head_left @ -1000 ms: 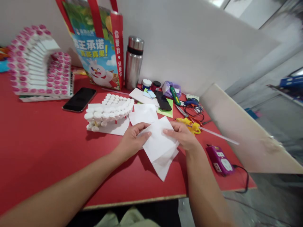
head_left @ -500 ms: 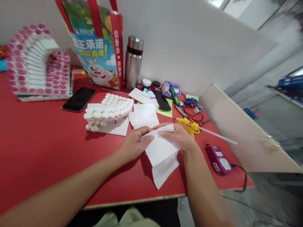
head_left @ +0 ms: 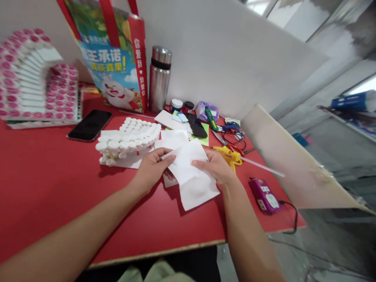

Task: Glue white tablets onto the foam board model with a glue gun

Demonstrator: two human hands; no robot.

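Note:
A creased sheet of white tissue paper (head_left: 190, 168) hangs between my two hands, just above the red tabletop. My left hand (head_left: 154, 166) pinches its left side, thumb on top and fingers underneath. On the right side, my right hand (head_left: 216, 166) grips it the same way, with the thumb lying on the paper and the fingers mostly hidden behind. More white paper (head_left: 173, 135) lies on the table just beyond. Left of it stands a small model (head_left: 129, 137) made of white rounded pieces on a white base.
A yellow glue gun (head_left: 229, 156) with a clear stick lies right of my hands, near a purple power strip (head_left: 264, 196). Scissors, a green cutter (head_left: 211, 119) and jars sit behind. Further left are a steel flask (head_left: 160, 80), a printed bag (head_left: 113, 70), a phone (head_left: 90, 124) and a pink-and-white model (head_left: 32, 82).
The tissue paper has been turned and spread between my hands; its long lower flap no longer hangs as far toward me. My hands are slightly further apart. The view has shifted right.

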